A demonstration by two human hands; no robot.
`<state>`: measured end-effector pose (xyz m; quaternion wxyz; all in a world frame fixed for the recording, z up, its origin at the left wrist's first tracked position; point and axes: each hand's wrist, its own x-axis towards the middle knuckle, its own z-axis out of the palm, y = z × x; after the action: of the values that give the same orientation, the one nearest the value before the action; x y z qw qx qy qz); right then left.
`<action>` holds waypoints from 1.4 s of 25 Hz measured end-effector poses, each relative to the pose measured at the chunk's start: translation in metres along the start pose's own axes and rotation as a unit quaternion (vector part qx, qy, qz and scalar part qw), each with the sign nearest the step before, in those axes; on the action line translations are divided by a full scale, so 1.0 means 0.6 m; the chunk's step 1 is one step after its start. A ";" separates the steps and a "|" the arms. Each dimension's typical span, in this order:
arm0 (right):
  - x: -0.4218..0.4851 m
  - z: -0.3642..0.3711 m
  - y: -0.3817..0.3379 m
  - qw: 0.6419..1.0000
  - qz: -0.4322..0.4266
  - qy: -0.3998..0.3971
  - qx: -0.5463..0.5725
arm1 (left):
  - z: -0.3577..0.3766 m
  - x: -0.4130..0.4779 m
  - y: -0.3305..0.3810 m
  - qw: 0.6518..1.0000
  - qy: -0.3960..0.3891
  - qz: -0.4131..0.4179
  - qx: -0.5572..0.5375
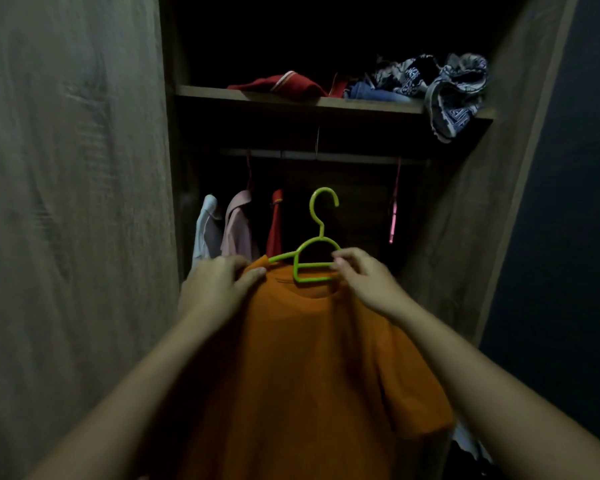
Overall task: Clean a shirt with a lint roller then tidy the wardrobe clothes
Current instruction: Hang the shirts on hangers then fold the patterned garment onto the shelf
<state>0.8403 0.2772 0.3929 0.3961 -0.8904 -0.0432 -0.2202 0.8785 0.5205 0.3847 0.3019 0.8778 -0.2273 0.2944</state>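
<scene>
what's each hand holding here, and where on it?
Left hand grips the orange shirt at its shoulder. Right hand pinches the green hanger at its right arm, by the collar.

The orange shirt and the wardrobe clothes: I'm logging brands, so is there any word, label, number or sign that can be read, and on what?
None can be read.
Orange shirt: plain, no print or tag showing.
Green hanger: no marking visible.
Patterned cloth on the shelf: only a woven design, no letters.
Red garment on the shelf: a pale stripe, no text.
The hanging clothes are too dark to tell.
</scene>
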 end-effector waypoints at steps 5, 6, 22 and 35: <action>0.112 0.002 -0.028 0.936 0.118 -0.071 0.324 | 0.074 0.053 0.061 0.998 0.038 -0.042 -0.021; 0.139 -0.002 -0.018 0.935 0.115 -0.064 0.329 | 0.086 0.070 0.070 0.998 0.039 -0.053 -0.021; 0.494 -0.079 0.080 0.977 0.132 -0.028 0.168 | 0.253 0.328 0.173 0.972 -0.129 -0.064 -0.185; 0.407 -0.104 0.028 0.924 -0.270 0.256 -0.083 | 0.182 0.328 0.140 0.965 0.244 0.067 -0.071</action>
<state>1.0416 0.1967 0.5224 0.2439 -0.7879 -0.1608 -0.5421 1.0137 0.3445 0.4766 0.3898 0.7384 -0.2252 0.5020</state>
